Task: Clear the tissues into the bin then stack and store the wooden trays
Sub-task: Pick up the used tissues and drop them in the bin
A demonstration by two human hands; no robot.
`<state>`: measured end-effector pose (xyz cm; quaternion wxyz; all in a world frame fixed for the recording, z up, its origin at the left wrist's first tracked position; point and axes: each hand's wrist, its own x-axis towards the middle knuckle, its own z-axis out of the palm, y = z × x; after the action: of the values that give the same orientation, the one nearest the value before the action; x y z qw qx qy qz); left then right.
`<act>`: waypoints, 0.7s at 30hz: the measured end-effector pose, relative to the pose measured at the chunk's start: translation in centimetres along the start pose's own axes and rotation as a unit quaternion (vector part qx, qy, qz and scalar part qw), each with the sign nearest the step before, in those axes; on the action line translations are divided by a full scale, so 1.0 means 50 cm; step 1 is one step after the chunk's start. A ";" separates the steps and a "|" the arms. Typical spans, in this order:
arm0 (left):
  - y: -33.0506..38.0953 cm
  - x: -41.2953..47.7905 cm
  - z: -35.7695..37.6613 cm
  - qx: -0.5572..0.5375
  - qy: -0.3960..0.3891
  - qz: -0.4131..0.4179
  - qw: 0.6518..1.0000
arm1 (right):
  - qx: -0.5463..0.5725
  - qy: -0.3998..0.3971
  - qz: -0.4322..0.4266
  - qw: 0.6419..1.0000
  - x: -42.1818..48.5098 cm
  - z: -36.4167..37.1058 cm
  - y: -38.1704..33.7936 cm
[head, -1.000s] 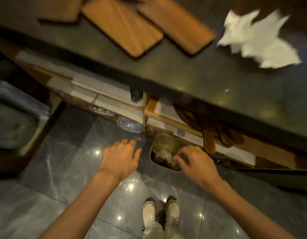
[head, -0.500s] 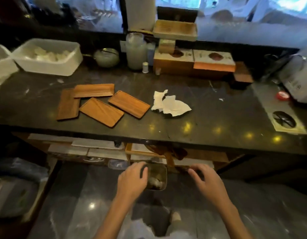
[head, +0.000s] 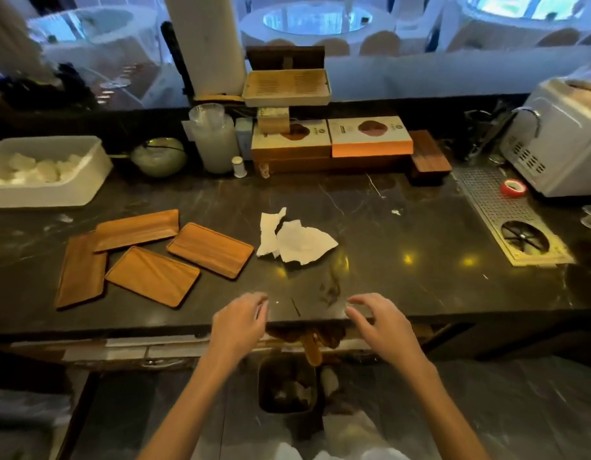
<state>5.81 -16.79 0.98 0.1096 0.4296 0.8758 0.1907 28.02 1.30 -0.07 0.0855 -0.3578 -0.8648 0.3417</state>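
Observation:
Crumpled white tissues point(head: 295, 240) lie on the dark marble counter point(head: 403, 234), near its middle. Left of them several flat wooden trays point(head: 210, 250) are scattered; one point(head: 152, 276) lies nearest the front, another point(head: 136, 229) overlaps a long one point(head: 80, 270). A small dark bin point(head: 289, 386) stands on the floor under the counter edge, with crumpled tissue inside. My left hand point(head: 239, 323) and my right hand point(head: 382, 323) hover at the counter's front edge, both empty with fingers curled and apart, short of the tissues.
A white tub point(head: 45, 174) sits at back left. Jars, boxes and a paper roll point(head: 207, 44) line the back. A metal drip grate point(head: 506, 214), red tape roll point(head: 513, 187) and white appliance point(head: 559, 137) are at right. Shelves run under the counter.
My view rose from the bin on the floor to the counter top. Both hands lifted from beside the bin up to the counter's front edge, empty.

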 end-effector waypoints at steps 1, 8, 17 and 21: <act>0.003 0.041 -0.003 0.003 0.008 -0.006 1.000 | -0.005 -0.008 -0.003 1.000 0.046 -0.003 -0.004; -0.001 0.338 0.014 0.045 0.006 -0.035 0.998 | -0.079 -0.067 -0.008 0.995 0.358 0.044 -0.062; -0.069 0.579 0.096 0.174 -0.206 -0.057 0.961 | -0.154 -0.206 -0.038 0.966 0.553 0.175 -0.036; -0.063 0.575 0.144 0.194 -0.242 -0.029 0.950 | -0.197 -0.191 -0.072 0.959 0.547 0.194 -0.002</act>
<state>-11.32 6.01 -7.68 0.2383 0.4502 0.8551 -0.0964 4.19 14.62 -9.95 -0.1290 -0.2326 -0.9387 0.2196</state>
